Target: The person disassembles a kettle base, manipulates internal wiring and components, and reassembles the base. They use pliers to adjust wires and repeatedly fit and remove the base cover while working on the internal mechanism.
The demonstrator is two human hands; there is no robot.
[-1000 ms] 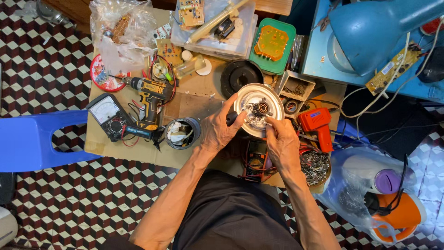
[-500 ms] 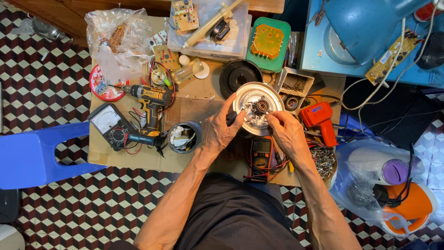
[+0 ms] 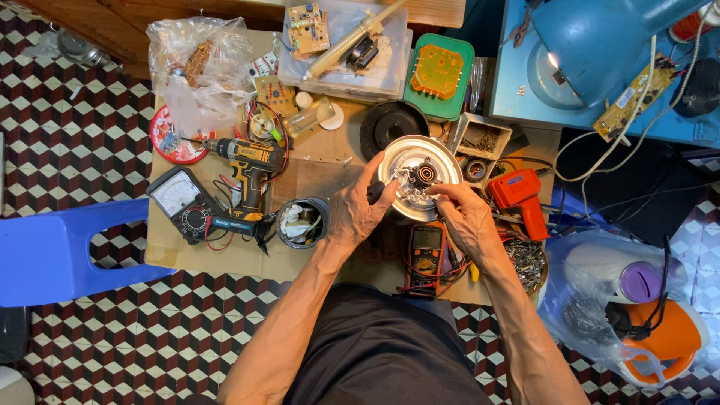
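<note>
While L hand steadies the round metal housing, R hand pinches its wiring; both grips closed.

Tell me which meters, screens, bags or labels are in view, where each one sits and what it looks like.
Dial meter: left of the drill, black, white face.
Digital meter: between the left hand and the right hand, orange and black, grey screen.
Clear bag: top left, crumpled, parts inside.
Clear bag: lower right, around white, purple and orange things.
White label: on the circuit board, top right.
</note>
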